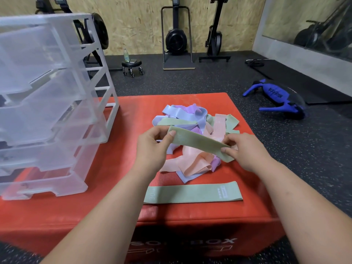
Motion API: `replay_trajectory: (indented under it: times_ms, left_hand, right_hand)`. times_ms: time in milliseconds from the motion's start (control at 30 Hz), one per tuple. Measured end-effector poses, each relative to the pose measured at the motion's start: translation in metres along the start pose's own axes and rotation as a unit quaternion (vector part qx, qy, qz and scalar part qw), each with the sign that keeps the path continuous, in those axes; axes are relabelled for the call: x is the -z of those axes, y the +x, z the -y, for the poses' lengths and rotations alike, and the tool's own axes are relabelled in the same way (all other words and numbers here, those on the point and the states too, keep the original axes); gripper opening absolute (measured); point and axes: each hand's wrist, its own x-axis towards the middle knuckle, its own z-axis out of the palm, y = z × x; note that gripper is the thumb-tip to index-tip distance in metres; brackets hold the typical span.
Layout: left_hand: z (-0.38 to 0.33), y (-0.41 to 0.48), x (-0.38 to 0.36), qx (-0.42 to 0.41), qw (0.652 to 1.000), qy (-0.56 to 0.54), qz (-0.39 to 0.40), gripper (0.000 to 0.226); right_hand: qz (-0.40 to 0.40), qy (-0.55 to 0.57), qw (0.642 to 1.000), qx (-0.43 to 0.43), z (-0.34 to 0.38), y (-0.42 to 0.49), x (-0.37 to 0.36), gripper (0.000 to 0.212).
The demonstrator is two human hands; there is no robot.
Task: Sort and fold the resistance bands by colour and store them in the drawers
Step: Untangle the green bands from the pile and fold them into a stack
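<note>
I am holding a green band (200,141) taut above the pile of mixed bands (190,119) on the red box (123,168). My left hand (152,147) is pinching one end and my right hand (245,151) the other. Another green band (192,193) is lying flat nearer me. My hands are hiding part of the pile.

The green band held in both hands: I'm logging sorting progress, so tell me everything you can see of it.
The held green band is a pale sage-green strip, seemingly woven elastic fabric, flattened. It hangs above the mixed pile of bands on the red box, sloping down from left to right. The left hand pinches its left end, the right hand its right end. Faint print near the left end is unreadable.
</note>
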Motion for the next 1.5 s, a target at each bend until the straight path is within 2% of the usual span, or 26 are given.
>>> replay_trajectory:
  times_ms: [233, 400, 567, 667, 767, 933, 1067, 1200, 1267, 1400, 1500]
  left_hand:
    - [0.004, 0.008, 0.006, 0.022, 0.992, -0.068, -0.101, 0.01]
    - [0.013, 0.011, 0.012, 0.071, 0.993, -0.029, -0.087, 0.01]
    - [0.016, 0.008, 0.023, 0.113, 0.989, 0.0, -0.091, 0.003]
    - [0.011, 0.002, 0.033, 0.146, 0.985, 0.007, -0.088, 0.002]
    - [0.009, -0.005, 0.049, 0.176, 0.982, 0.036, -0.06, 0.006]
    - [0.002, -0.027, 0.077, 0.197, 0.977, 0.086, 0.007, 0.008]
    - [0.003, -0.044, 0.094, 0.207, 0.968, 0.13, 0.058, 0.011]
    - [0.011, -0.057, 0.102, 0.184, 0.959, 0.204, 0.07, 0.011]
    - [0.014, -0.061, 0.103, 0.166, 0.946, 0.265, 0.085, 0.015]
    - [0.014, -0.067, 0.101, 0.126, 0.912, 0.37, 0.127, 0.014]
    - [0.019, -0.068, 0.098, 0.107, 0.901, 0.395, 0.142, 0.013]
  right_hand:
    - [-0.028, -0.013, 0.999, -0.024, -0.018, -0.004, 0.013, 0.012]
    - [-0.009, 0.079, 0.996, -0.026, -0.024, -0.006, 0.019, 0.007]
    - [0.014, 0.144, 0.988, -0.051, -0.031, -0.015, 0.024, 0.011]
    - [0.019, 0.249, 0.967, -0.048, -0.028, -0.026, 0.028, 0.016]
    - [0.024, 0.329, 0.942, -0.062, -0.024, -0.037, 0.029, 0.023]
    - [0.034, 0.37, 0.925, -0.076, -0.019, -0.054, 0.029, 0.026]
    - [0.026, 0.359, 0.927, -0.102, -0.014, -0.067, 0.027, 0.024]
    - [0.052, 0.327, 0.937, -0.113, -0.004, -0.078, 0.021, 0.025]
    - [0.068, 0.289, 0.949, -0.105, 0.0, -0.079, 0.015, 0.024]
    - [0.082, 0.144, 0.983, -0.079, 0.001, -0.077, 0.003, 0.022]
    - [0.088, 0.121, 0.987, -0.067, 0.006, -0.077, -0.003, 0.022]
